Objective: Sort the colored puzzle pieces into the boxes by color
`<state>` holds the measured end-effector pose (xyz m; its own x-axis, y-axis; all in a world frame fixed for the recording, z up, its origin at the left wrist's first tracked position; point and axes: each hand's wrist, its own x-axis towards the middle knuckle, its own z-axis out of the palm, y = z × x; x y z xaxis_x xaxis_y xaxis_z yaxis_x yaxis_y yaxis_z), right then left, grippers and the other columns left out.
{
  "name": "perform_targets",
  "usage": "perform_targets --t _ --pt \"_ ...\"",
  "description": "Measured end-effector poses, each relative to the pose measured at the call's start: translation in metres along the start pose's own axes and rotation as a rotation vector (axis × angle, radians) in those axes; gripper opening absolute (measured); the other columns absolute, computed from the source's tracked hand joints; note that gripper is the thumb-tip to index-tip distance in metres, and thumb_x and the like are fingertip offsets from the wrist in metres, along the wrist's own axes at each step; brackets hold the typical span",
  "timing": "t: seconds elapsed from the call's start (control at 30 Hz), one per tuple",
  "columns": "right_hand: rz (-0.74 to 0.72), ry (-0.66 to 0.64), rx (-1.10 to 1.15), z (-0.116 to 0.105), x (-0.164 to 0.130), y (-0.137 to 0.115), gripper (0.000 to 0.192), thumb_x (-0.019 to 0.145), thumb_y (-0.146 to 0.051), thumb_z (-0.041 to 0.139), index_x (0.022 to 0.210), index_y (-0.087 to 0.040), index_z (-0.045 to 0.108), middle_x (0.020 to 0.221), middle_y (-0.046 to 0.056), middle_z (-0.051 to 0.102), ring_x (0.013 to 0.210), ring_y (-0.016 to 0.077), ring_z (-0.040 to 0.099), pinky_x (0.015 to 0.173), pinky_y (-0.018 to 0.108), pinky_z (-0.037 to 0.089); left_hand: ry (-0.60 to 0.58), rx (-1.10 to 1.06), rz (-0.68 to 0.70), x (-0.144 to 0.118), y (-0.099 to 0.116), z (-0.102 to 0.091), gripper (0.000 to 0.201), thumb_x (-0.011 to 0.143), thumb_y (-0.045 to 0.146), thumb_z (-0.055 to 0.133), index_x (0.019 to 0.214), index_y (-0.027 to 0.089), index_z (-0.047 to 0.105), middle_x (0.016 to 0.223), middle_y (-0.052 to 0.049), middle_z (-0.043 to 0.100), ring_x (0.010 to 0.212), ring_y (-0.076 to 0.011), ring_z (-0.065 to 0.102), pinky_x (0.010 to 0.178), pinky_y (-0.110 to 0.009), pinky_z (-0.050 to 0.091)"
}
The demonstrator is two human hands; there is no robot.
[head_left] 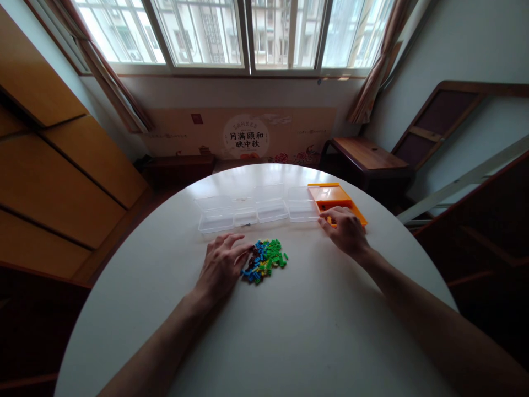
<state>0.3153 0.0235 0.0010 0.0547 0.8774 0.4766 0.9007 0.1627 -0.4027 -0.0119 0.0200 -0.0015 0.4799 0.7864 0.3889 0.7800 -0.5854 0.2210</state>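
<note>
A small heap of tiny building bricks (270, 256), green, blue, yellow and dark brown, lies on the white table. My left hand (221, 262) rests at the heap's left side, fingers apart, with fingertips touching the dark brown and blue bricks. My right hand (345, 229) is over the front of an orange box (359, 212), its fingers loosely spread. Small dark and orange pieces show inside the box beside those fingers. Part of the box is hidden behind the hand.
Several clear plastic boxes with raised lids stand in a row behind the heap, among them a left one (217, 222) and a right one (303, 212). The round white table (289, 342) curves away on both sides. A wooden chair (367, 151) stands beyond, at the right.
</note>
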Motion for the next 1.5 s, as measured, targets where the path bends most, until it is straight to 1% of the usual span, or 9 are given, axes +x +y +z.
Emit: perform_targets --t 0.3,0.5,0.63,0.73,0.93,1.13,1.3,1.4,1.5 --pt "-0.180 -0.052 0.097 0.005 -0.014 -0.031 0.015 0.087 -0.028 0.057 0.091 -0.020 0.069 0.094 0.007 0.068 0.093 0.0255 0.060 0.087 0.042 0.046 0.024 -0.043 0.042 0.000 0.001 0.001 0.010 0.085 0.020 0.062 0.084 0.023 0.072 0.112 -0.006 0.067 0.115 -0.0290 0.051 0.095 -0.047 0.038" --pt "-0.268 -0.118 0.179 0.006 -0.023 -0.047 0.013 0.087 -0.025 0.058 0.093 -0.019 0.069 0.094 0.007 0.069 0.091 0.0239 0.060 0.084 0.041 0.047 0.003 -0.067 0.046 0.002 0.006 0.000 0.012 0.086 0.022 0.060 0.090 0.024 0.071 0.113 -0.006 0.066 0.114 -0.0281 0.051 0.096 -0.047 0.037" --pt "-0.303 -0.141 0.197 0.008 -0.026 -0.052 0.012 0.087 -0.023 0.060 0.094 -0.019 0.069 0.093 0.006 0.069 0.090 0.0230 0.059 0.084 0.040 0.047 0.011 -0.064 0.068 0.003 0.007 0.003 0.021 0.086 0.019 0.060 0.101 0.028 0.071 0.115 -0.005 0.066 0.114 -0.0280 0.051 0.095 -0.048 0.038" --pt "-0.319 -0.146 0.205 0.008 -0.028 -0.055 0.011 0.087 -0.023 0.061 0.093 -0.018 0.069 0.092 0.006 0.069 0.088 0.0219 0.060 0.083 0.039 0.047 0.012 -0.062 0.082 0.003 0.006 0.004 0.021 0.085 0.017 0.061 0.096 0.030 0.073 0.115 -0.004 0.066 0.115 -0.0279 0.051 0.095 -0.048 0.038" --pt "-0.363 -0.167 0.214 0.008 -0.029 -0.059 0.011 0.087 -0.023 0.061 0.092 -0.018 0.069 0.092 0.007 0.070 0.088 0.0221 0.060 0.083 0.039 0.046 0.021 -0.076 0.048 0.003 0.007 0.002 0.012 0.084 0.017 0.062 0.085 0.024 0.071 0.111 -0.004 0.068 0.113 -0.0275 0.052 0.096 -0.046 0.038" --pt "-0.387 -0.186 0.224 0.008 -0.031 -0.061 0.012 0.088 -0.024 0.061 0.093 -0.017 0.069 0.092 0.007 0.070 0.087 0.0221 0.060 0.081 0.039 0.046 0.031 -0.105 0.030 0.004 0.007 0.004 0.010 0.081 0.015 0.065 0.081 0.023 0.069 0.109 -0.004 0.068 0.111 -0.0262 0.054 0.094 -0.045 0.038" --pt "-0.414 -0.169 0.245 0.010 -0.032 -0.061 0.012 0.088 -0.024 0.060 0.092 -0.018 0.069 0.091 0.007 0.070 0.086 0.0215 0.060 0.081 0.038 0.045 0.133 -0.165 0.086 0.007 0.008 0.002 0.005 0.081 0.019 0.068 0.078 0.022 0.067 0.099 -0.003 0.071 0.102 -0.0240 0.058 0.092 -0.042 0.039" --pt "-0.426 -0.161 0.280 0.011 -0.033 -0.063 0.010 0.087 -0.024 0.061 0.092 -0.018 0.069 0.090 0.006 0.070 0.086 0.0210 0.060 0.081 0.038 0.045 0.217 -0.246 0.153 0.008 0.016 -0.001 0.004 0.084 0.022 0.066 0.080 0.021 0.066 0.084 -0.002 0.071 0.089 -0.0195 0.061 0.086 -0.037 0.042" --pt "-0.449 -0.154 0.324 0.010 -0.035 -0.067 0.008 0.086 -0.022 0.063 0.091 -0.019 0.068 0.088 0.006 0.070 0.085 0.0204 0.060 0.080 0.037 0.046 0.243 -0.321 0.239 0.007 0.028 -0.003 0.003 0.085 0.019 0.065 0.082 0.020 0.065 0.078 -0.001 0.069 0.080 -0.0165 0.060 0.079 -0.032 0.046"
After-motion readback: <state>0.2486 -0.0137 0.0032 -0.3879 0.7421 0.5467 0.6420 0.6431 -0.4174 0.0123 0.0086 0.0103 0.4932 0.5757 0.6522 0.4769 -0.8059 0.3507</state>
